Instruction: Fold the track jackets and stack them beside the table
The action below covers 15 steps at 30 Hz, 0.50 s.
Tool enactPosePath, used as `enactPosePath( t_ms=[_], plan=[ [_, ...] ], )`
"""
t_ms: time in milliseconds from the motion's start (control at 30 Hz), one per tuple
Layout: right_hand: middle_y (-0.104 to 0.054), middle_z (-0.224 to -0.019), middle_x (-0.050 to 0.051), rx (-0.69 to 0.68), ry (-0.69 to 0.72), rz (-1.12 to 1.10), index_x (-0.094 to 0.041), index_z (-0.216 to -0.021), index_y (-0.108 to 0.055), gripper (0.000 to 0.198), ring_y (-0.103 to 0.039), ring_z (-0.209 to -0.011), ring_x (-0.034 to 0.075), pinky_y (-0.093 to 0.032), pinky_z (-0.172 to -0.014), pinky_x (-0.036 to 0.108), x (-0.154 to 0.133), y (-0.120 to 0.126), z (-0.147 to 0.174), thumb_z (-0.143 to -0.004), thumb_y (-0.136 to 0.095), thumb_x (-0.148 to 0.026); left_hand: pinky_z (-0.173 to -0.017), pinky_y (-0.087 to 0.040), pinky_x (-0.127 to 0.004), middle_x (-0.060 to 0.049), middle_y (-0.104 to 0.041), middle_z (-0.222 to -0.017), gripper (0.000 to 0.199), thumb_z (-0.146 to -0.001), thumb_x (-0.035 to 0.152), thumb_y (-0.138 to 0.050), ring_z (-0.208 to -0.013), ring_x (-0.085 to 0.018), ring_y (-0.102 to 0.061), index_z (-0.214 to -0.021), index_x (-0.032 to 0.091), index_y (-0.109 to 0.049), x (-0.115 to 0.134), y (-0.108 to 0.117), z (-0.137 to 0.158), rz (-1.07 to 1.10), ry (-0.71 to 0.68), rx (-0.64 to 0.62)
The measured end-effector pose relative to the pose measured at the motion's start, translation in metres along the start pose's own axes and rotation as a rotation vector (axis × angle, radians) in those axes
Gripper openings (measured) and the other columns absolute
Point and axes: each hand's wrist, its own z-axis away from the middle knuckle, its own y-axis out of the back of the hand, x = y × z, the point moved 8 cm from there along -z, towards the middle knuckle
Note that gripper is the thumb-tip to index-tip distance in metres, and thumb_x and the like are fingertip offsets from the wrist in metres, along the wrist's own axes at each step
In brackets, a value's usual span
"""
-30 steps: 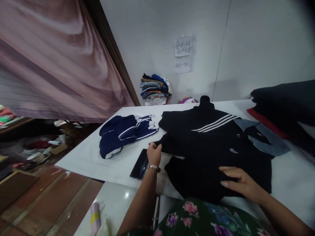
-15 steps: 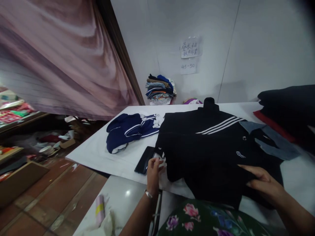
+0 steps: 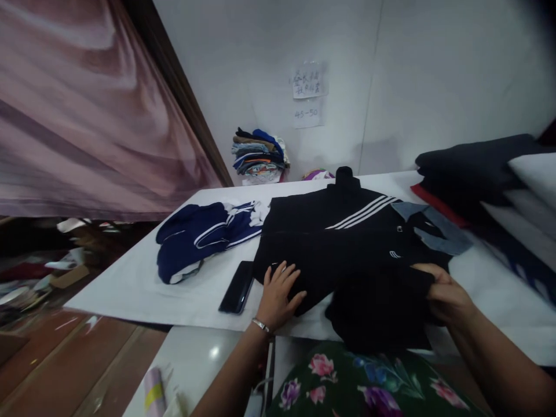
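A black jacket (image 3: pixel 304 226) with three white stripes along one sleeve lies spread on the white-covered table (image 3: pixel 208 315). With fingers spread, my left hand (image 3: pixel 280 294) rests flat on the jacket's left lower part, near the hem. My right hand (image 3: pixel 449 294) is closed on a black fabric part of the jacket at the near side, lifting it; the fingertips are partly hidden by cloth. That held part hangs bunched over the table's near edge. Just left of my left hand lies a black phone (image 3: pixel 237 288).
A rumpled navy garment (image 3: pixel 191 237) with white trim lies at left. Folded dark clothes (image 3: pixel 473 168) are piled at right, beside a grey-blue denim piece (image 3: pixel 452 240). A clothes stack (image 3: pixel 259 153) stands by the wall. A pink roll (image 3: pixel 154 391) lies at lower left.
My left hand has opened and flattened onto the jacket's hem. My right hand has gathered the near fabric and raised it. The view has swung right.
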Motion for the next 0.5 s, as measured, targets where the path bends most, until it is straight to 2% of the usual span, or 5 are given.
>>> enactPosePath(
  t_ms=[100,167,233,367,500],
  plan=[
    [-0.036,-0.039,-0.003,0.186,-0.024,-0.167,-0.023,-0.045,-0.046,0.013,-0.032,-0.032,0.011,-0.025,-0.033,0.024,-0.011,0.021,0.007,-0.037,-0.056,-0.02,-0.114,0.001,-0.056,-0.008,-0.061,-0.126,0.051,-0.079,0.055,-0.059,-0.125,-0.03,-0.047,-0.124,0.03,-0.06,-0.003,-0.01,-0.004,-0.014,-0.064,-0.186],
    [-0.04,-0.039,-0.003,0.267,-0.033,-0.243,-0.023,-0.047,-0.047,0.013,-0.037,-0.031,0.012,-0.028,-0.032,0.024,-0.014,0.033,0.012,-0.037,-0.055,-0.019,-0.114,-0.001,-0.056,-0.008,-0.064,-0.12,0.054,-0.075,0.058,-0.062,-0.116,-0.029,-0.054,-0.122,0.031,-0.062,-0.01,-0.008,-0.001,-0.031,-0.082,-0.218],
    [-0.045,-0.04,-0.002,0.275,-0.044,-0.278,-0.023,-0.048,-0.047,0.014,-0.042,-0.032,0.013,-0.032,-0.033,0.024,-0.012,0.04,0.014,-0.038,-0.055,-0.017,-0.114,-0.006,-0.055,-0.007,-0.066,-0.115,0.057,-0.071,0.059,-0.065,-0.109,-0.029,-0.057,-0.121,0.033,-0.063,-0.016,0.0,0.005,-0.057,-0.099,-0.211],
    [-0.043,-0.037,-0.004,0.157,-0.028,-0.366,-0.021,-0.046,-0.044,0.017,-0.039,-0.028,0.01,-0.03,-0.029,0.02,-0.003,0.038,0.01,-0.039,-0.057,-0.013,-0.113,-0.013,-0.055,-0.004,-0.069,-0.102,0.053,-0.066,0.048,-0.07,-0.097,-0.027,-0.061,-0.116,0.032,-0.065,-0.025,0.015,0.02,-0.173,-0.119,-0.181],
    [-0.048,-0.039,-0.004,-0.036,0.004,-0.449,-0.019,-0.049,-0.046,0.016,-0.038,-0.028,0.008,-0.031,-0.028,0.019,-0.002,0.024,0.003,-0.044,-0.058,-0.01,-0.109,-0.022,-0.052,0.0,-0.067,-0.083,0.014,-0.071,0.021,-0.058,-0.088,-0.021,-0.061,-0.079,0.027,-0.068,-0.038,0.029,0.028,-0.294,-0.145,-0.157]
  ],
)
